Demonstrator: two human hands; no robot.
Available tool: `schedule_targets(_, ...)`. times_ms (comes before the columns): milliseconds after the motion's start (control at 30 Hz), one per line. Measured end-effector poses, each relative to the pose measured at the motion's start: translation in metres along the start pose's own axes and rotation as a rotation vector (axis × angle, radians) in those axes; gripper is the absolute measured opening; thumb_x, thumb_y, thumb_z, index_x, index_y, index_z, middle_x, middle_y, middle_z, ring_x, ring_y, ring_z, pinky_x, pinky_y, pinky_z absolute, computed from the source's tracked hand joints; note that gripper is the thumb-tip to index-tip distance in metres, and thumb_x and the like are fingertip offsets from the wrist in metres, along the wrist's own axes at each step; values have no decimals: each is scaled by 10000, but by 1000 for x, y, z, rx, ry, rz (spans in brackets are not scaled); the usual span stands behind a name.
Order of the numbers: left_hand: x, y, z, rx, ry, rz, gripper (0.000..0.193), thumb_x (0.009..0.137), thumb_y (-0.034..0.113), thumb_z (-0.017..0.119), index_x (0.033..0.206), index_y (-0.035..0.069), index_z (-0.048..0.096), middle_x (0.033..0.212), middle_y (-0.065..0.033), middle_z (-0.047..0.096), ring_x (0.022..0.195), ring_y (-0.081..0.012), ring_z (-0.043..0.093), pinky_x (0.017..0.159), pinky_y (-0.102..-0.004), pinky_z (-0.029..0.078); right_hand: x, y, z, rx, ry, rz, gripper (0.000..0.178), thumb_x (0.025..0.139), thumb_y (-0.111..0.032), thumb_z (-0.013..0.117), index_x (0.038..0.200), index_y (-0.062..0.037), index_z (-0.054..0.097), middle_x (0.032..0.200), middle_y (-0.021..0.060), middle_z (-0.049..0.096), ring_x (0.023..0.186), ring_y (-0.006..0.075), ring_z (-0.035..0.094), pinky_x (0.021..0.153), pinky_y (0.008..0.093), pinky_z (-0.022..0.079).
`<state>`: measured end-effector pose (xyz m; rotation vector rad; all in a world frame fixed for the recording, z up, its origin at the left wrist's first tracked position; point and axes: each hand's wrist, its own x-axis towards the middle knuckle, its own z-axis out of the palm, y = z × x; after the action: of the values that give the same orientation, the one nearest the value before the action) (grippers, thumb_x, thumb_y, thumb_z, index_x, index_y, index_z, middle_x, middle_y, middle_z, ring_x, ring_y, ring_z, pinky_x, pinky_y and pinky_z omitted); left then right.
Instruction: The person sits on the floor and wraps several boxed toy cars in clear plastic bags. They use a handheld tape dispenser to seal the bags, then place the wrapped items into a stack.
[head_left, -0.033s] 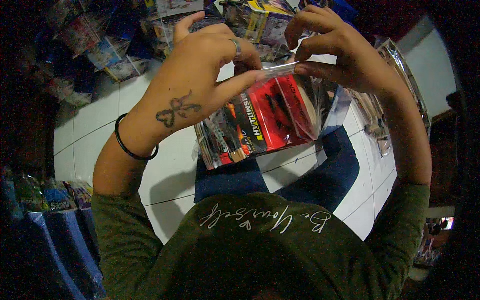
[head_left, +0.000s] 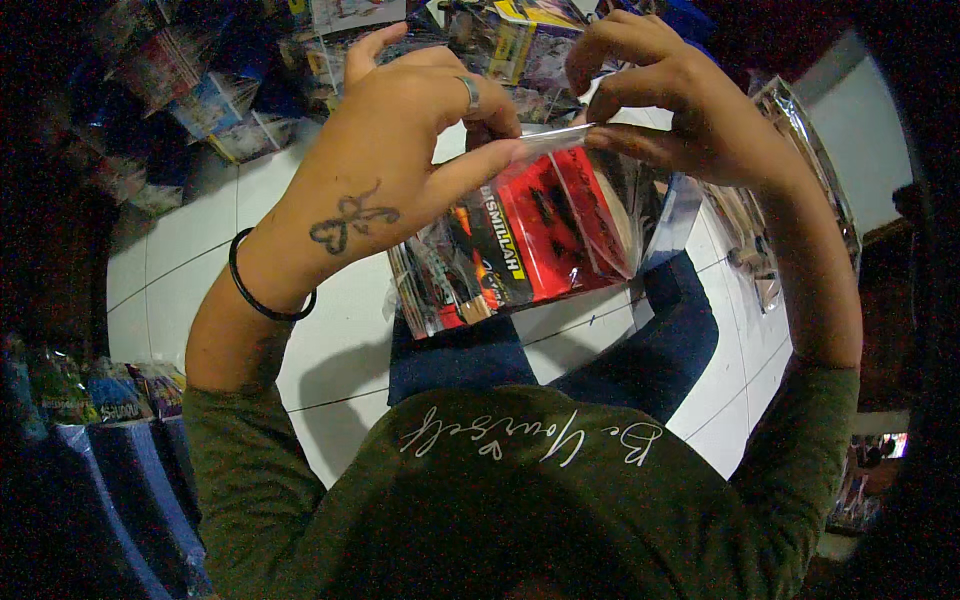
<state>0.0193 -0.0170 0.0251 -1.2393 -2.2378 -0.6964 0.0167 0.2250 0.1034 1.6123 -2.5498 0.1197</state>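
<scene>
A clear plastic bag (head_left: 590,215) with red and black printed contents lies slanted above my legs. Its upper edge is drawn into a narrow strip between my two hands. At the left end of that strip, my left hand (head_left: 425,130) pinches the plastic between thumb and forefinger, its little finger raised. My right hand (head_left: 660,95) grips the other end with thumb and bent fingers. Through the film I see red and black packaging, and a pale rounded edge at the right. What the fingertips cover is hidden.
White floor tiles (head_left: 340,375) run beneath my dark blue trouser legs (head_left: 460,360). Many plastic-wrapped packs (head_left: 215,105) are heaped at the far left and along the top. More wrapped packs (head_left: 745,235) lie beside my right arm. Blue bundles (head_left: 130,480) stand at the lower left.
</scene>
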Motion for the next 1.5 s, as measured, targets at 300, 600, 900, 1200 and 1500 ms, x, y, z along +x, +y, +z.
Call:
schedule_targets(300,-2,6,-19,13,-102,-174,162,797,236,704,865,99,647,864,-27,620,941,-205,590,1066,-456,239,-2,-1,23,33,168,-1,132,702,-63,712,797,-34,624,954,94,579,956,275,548,830,393,409)
schedule_targets(600,8,-12,31,-745,-132,-328,299,860,317,610,984,48,652,830,-73,630,758,-113,561,639,-243,452,-4,-15,25,-296,326,-51,198,688,-125,727,869,-91,657,1038,73,589,1015,272,547,891,408,396)
schedule_targets(900,0,13,19,-86,-17,-109,185,824,271,668,894,102,643,898,-45,629,949,-196,587,1042,-472,209,-16,0,39,-270,213,-65,185,682,-155,723,814,-87,613,994,49,580,1022,253,529,887,409,389)
schedule_targets(1200,-6,18,32,20,170,-112,96,756,188,716,800,125,660,793,-9,610,922,-191,565,1043,-505,172,-18,-12,16,-68,147,231,481,688,-318,773,1075,-77,620,1142,124,575,1106,289,510,947,419,349)
schedule_targets(1500,-20,35,-11,-9,75,-307,104,737,142,724,813,112,660,802,-15,623,927,-210,571,1089,-496,152,-13,1,68,-158,368,-89,135,713,-261,674,745,-137,631,788,-24,584,915,214,510,840,418,360)
